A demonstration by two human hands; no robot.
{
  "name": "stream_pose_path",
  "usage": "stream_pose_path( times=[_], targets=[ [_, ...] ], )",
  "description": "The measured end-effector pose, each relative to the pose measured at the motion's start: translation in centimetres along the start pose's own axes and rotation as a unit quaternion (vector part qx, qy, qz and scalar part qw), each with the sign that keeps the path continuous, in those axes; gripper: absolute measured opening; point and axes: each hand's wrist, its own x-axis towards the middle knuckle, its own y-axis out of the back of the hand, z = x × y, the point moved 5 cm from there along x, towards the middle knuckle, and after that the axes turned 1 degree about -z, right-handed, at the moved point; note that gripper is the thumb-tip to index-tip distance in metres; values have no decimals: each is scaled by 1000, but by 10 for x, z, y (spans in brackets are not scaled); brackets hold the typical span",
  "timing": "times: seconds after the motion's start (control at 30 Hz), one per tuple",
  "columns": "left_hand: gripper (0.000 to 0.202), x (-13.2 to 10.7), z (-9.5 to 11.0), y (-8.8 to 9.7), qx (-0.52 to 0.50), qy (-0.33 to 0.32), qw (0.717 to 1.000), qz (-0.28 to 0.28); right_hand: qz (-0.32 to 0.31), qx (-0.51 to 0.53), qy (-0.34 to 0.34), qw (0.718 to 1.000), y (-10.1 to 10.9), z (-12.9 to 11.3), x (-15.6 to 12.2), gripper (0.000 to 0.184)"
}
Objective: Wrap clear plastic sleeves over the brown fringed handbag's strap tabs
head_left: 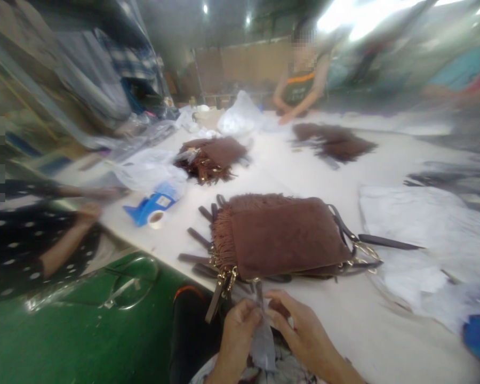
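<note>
Just in front of my lap, at the table edge, my left hand (243, 325) pinches a small clear plastic bag (264, 344). Opposite it, my right hand (290, 317) has thumb and fingers closed on the same bag near its upper end. A dark strap end (259, 290) reaches down from the pile into the bag's top, between both hands. Directly beyond lies a stack of brown fringed suede bags (288, 234), with gold clasps and dark straps sticking out at both ends. My lower fingers are partly hidden.
A blue tape dispenser (154, 205) and a white tape roll (157, 219) lie to the left. Further brown piles (214, 157) sit deeper on the table. White plastic sheets (416, 240) cover the right side. Co-workers are at the left (36, 240) and the far side (302, 88).
</note>
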Motion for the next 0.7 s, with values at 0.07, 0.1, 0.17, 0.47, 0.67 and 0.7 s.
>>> stream_pose_path(
  times=[0.07, 0.1, 0.17, 0.47, 0.67, 0.7],
  targets=[
    [13, 1, 6, 1, 41, -38, 998, -2, -25, -26, 1, 999, 2, -4, 4, 21],
    [11, 2, 7, 2, 55, -47, 997, -5, -33, -35, -2, 999, 3, -6, 5, 18],
    [9, 3, 7, 3, 57, -47, 997, -14, -45, -49, -11, 998, 4, -6, 8, 12],
    [6, 1, 15, 3, 73, -49, 995, -56, -134, -148, 7, 980, 6, -2, 19, 14],
    [9, 1, 22, -3, 83, -36, 991, -96, -165, -116, 47, 978, 8, -5, 33, 5],
    [11, 1, 23, -3, 84, -31, 991, -100, -165, -107, 45, 979, 10, -4, 35, 5]
  ],
)
